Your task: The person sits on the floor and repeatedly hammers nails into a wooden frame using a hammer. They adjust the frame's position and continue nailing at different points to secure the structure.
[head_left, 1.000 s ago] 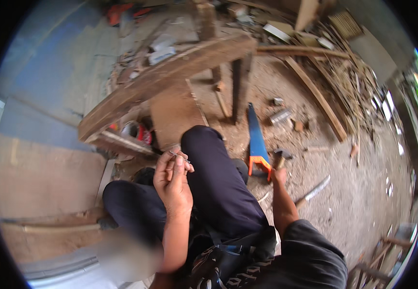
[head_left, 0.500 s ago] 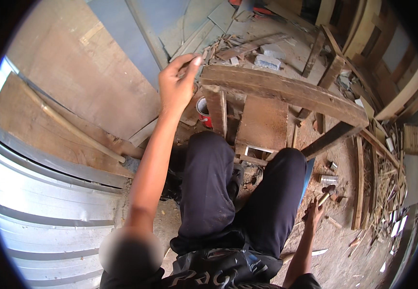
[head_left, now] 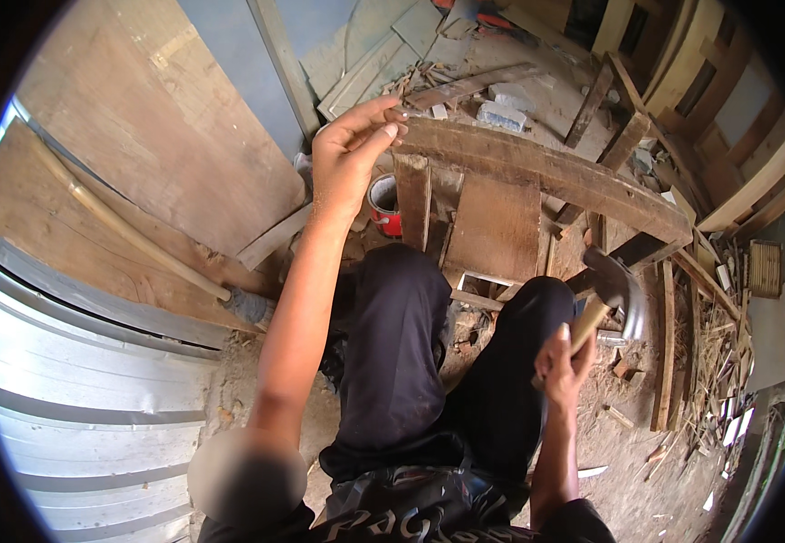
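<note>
My left hand (head_left: 354, 149) is at the left end of a thick wooden beam (head_left: 546, 167). Its thumb and fingers close in a pinch over the beam's end; whatever they hold is too small to make out. The beam forms the top of a rough wooden frame with a short leg (head_left: 413, 204) under its left end. In my right hand (head_left: 563, 366) is a claw hammer (head_left: 614, 290), gripped by its pale wooden handle. The hammer's head is raised beside my right knee, near the beam's right end.
A brown board (head_left: 494, 226) lies beyond my knees. Near the left leg stands a red can (head_left: 384, 206). Plywood sheets (head_left: 157, 118) and corrugated metal (head_left: 94, 416) line the left. Scrap wood and straw (head_left: 723, 362) litter the right; a grey block (head_left: 501, 116) lies at the back.
My right hand has lifted the hammer from low on the right, up and toward the beam. My left hand has shifted slightly right, onto the beam's left end.
</note>
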Tool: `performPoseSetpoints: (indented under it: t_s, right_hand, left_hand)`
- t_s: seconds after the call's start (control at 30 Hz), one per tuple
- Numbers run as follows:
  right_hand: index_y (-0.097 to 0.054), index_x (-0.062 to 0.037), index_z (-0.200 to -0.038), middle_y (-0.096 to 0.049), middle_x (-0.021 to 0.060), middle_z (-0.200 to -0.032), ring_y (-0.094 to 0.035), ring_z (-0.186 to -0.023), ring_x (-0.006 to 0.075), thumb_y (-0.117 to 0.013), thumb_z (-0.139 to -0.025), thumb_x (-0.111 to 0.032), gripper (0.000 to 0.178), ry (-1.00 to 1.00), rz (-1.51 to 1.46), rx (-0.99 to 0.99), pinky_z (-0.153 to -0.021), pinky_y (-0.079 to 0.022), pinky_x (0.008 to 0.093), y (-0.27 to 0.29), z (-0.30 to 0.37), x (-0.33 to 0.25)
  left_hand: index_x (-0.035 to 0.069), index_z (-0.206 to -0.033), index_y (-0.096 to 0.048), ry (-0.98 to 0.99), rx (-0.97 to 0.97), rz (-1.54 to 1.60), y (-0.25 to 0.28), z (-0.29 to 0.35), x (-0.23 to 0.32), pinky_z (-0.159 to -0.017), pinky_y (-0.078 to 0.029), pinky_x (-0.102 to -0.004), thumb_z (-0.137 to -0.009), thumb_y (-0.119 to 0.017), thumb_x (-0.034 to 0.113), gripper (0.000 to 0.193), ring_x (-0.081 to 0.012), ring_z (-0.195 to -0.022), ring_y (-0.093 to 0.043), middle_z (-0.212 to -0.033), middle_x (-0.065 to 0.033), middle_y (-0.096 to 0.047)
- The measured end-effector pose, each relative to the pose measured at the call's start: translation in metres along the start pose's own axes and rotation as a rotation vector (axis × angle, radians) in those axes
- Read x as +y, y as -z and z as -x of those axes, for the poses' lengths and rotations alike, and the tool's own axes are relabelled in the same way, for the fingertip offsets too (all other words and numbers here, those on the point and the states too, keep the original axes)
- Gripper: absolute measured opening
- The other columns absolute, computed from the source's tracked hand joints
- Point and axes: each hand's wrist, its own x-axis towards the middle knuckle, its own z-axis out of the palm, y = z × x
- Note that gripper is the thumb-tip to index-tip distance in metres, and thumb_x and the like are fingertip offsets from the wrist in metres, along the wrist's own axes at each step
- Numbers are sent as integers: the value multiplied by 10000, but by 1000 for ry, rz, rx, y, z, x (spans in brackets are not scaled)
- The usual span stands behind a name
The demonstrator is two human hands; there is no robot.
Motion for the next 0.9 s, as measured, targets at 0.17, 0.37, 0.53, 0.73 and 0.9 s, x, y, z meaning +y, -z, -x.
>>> performPoseSetpoints:
  t_s: [0.17, 0.37, 0.53, 0.73, 0.9]
  right_hand:
    - [-485, -39, -1057, -490, -18, -648, -430, -437, 48, -632, -1003, -137, 185, -145, -55, -282, -378, -350, 216, -42, 6, 24]
    - [-543, -9, -1090, -529, -29, -720, -465, -547, 36, -679, -989, -219, 270, -317, 70, -409, -476, -369, 227, -44, 9, 45]
    - [-541, -16, -1082, -518, -35, -714, -459, -549, 34, -682, -988, -233, 276, -343, 76, -438, -477, -366, 227, -45, 9, 40]
    - [-539, -21, -1082, -521, -33, -713, -466, -555, 34, -681, -988, -231, 270, -351, 66, -420, -481, -367, 225, -43, 11, 46]
    - [-554, -14, -1070, -526, -30, -725, -475, -577, 43, -685, -985, -226, 263, -369, 102, -417, -500, -378, 236, -42, 11, 42]
  left_hand:
    - [-31, -1114, -726, 88, 28, -158, 6, 5, 7, -742, -496, -254, -915, -760, 144, 267, -114, -827, -622, -982, -81, -709]
    - [-10, -1057, -751, -103, 96, -355, 1, -10, -13, -757, -502, -243, -924, -761, 157, 214, -82, -784, -614, -895, -24, -714]
    - [-6, -1046, -754, -153, 92, -429, 0, -15, -27, -630, -461, -235, -903, -781, 212, 262, -55, -658, -542, -863, -28, -732]
    - [-35, -1051, -738, -73, 31, -424, 11, -29, -40, -761, -511, -247, -929, -751, 176, 243, -94, -834, -651, -945, -70, -754]
    - [-48, -1041, -731, -33, 40, -469, 8, -27, -39, -802, -514, -243, -937, -745, 161, 234, -103, -888, -668, -957, -70, -750]
